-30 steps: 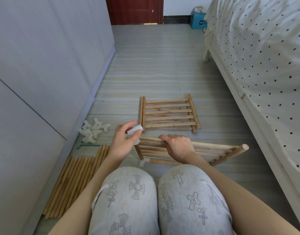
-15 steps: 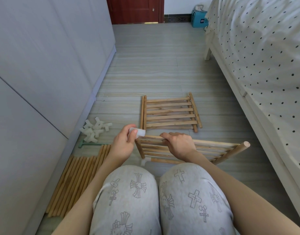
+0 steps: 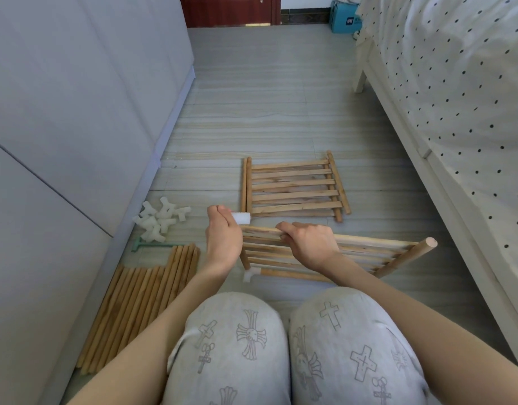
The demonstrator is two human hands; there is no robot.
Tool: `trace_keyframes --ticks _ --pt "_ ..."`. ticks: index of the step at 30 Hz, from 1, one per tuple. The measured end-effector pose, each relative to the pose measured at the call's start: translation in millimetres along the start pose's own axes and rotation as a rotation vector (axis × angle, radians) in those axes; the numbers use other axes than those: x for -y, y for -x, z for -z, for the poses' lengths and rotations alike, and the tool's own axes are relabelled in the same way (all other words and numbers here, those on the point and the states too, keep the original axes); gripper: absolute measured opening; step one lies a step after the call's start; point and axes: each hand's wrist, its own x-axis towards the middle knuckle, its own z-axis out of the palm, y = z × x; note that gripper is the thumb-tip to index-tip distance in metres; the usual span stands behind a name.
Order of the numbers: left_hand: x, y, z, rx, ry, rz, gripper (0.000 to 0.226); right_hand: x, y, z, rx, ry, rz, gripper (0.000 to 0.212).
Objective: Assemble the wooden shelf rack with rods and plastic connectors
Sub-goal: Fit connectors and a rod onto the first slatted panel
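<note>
Far left, a pale grey cabinet front (image 3: 76,112) runs along the room, and at its foot a bundle of round light-wood rods (image 3: 137,305) lies flat on the grey streaked plank floor (image 3: 266,112). Just beyond the rods, a small green tool (image 3: 152,246), then a heap of white plastic connectors (image 3: 159,219) by the cabinet base. Moving in: the left hand (image 3: 224,238) pinches a white plastic connector tube (image 3: 242,218) at the near slatted wooden shelf panel's (image 3: 363,254) upper left corner. The right hand (image 3: 310,244) has its grip curled round that panel's top rail, panel tilted up off the floor before two knees in grey patterned trousers (image 3: 295,346). Behind it, a second slatted wooden panel (image 3: 294,187) lies flat. Back wall: a dark red door (image 3: 228,10), a blue box (image 3: 344,21). Right side, a bed under a white black-dotted cover (image 3: 456,97).
</note>
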Motion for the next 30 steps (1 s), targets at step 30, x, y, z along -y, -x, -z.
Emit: trace_keyframes --ticks 30 --pt "-3 -48 -2 0.290 -0.101 0.323 0.034 -5 12 -2 -0.027 -0.059 0.055 0.028"
